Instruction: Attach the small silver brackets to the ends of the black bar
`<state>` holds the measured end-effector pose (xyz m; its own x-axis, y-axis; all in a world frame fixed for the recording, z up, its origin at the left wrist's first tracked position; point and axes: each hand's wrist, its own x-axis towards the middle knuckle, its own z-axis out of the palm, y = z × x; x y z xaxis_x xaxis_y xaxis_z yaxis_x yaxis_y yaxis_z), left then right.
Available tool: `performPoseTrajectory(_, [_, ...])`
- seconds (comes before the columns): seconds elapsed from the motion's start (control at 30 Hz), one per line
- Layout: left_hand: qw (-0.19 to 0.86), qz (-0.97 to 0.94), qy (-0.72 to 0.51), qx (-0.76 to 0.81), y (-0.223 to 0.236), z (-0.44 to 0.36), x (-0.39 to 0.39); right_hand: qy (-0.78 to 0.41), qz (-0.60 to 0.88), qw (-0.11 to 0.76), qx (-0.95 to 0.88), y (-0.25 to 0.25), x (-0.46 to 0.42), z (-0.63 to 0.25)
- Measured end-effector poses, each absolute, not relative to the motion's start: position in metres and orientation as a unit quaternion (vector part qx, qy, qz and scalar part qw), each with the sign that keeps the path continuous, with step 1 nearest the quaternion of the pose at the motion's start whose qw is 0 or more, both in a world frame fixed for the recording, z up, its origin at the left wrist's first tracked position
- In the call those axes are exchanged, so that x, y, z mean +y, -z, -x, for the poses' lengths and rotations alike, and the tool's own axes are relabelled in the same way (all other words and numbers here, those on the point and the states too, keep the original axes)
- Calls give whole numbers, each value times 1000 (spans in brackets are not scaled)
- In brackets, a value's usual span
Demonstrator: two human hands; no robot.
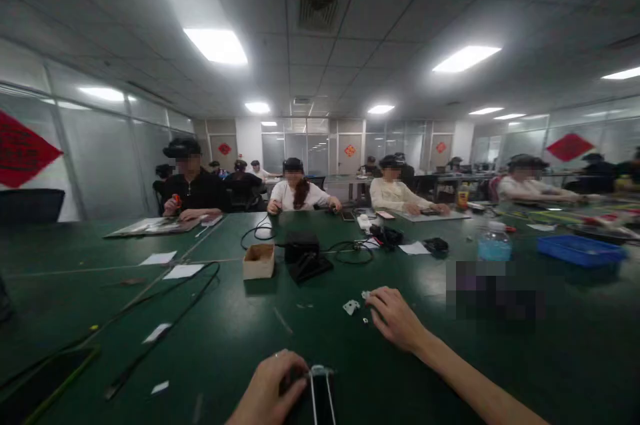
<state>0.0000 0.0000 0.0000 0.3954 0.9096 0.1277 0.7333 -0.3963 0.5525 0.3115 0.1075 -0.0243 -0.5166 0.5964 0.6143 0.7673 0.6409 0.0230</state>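
My left hand is low in the centre, its fingers curled against the left edge of a dark, phone-like device with pale side rails. The device's lower end is cut off by the frame. Further forward and to the right, my right hand reaches over the table with thumb and fingertips close together at a small white part. Left of those fingertips lies another white piece with dark holes. A tiny white bit rests just below them.
On the green table stand an open cardboard box, a black box-shaped device with cables, a bottle of blue liquid and a blue tray. Paper scraps and a black cable lie left. Several people sit across the table.
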Motion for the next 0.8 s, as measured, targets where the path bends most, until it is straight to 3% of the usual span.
performPoseTrajectory(0.37, [218, -818, -232, 480, -7, 3, -1, 86, 511, 370, -771, 33, 124, -323])
performPoseTrajectory(0.67, [213, -824, -230, 472, -8, 2, 1, 22, 500, 322, -804, 25, 110, -320])
performPoseTrajectory(0.8, [209, -822, -205, 489, -10, 2, 0, 15, 466, 255, -847, 15, 104, -324])
